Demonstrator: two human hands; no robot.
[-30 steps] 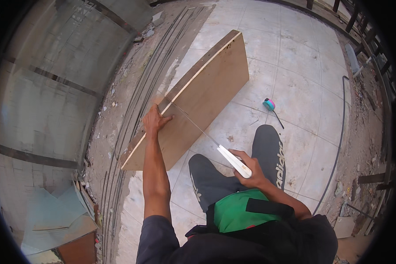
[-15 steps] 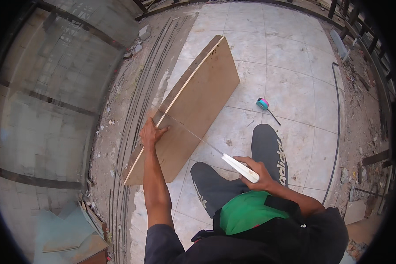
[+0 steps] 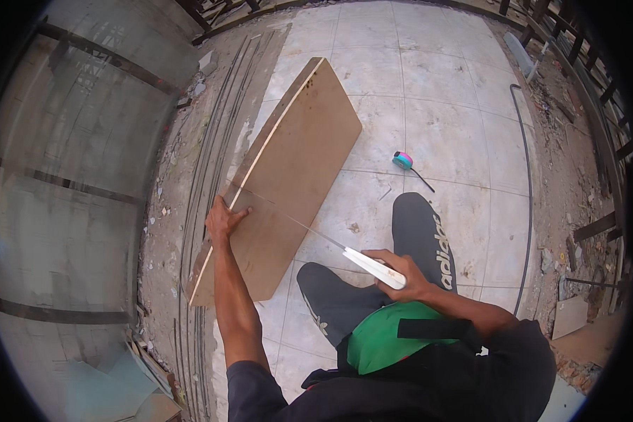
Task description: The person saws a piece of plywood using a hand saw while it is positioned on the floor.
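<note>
Drawn back slightly toward the near right since a second ago — across the big, tilted brown board [image 3: 299, 151] left of centre — is the white-handled saw [image 3: 375, 269]. The left hand [image 3: 223, 219] has its fingers gripping the board's left edge, the right hand [image 3: 415, 281] has its fingers wrapped round the saw's handle, and a tape measure [image 3: 402, 160] lies to the right.

My dark shirt [image 3: 429, 397] has short sleeves [image 3: 252, 391]; at my waist lies a green cloth panel [image 3: 376, 339], partly overlain by a black band [image 3: 432, 328]. My dark grey trousers [image 3: 413, 225] bear pale lettering [image 3: 445, 266] along the right leg.
</note>
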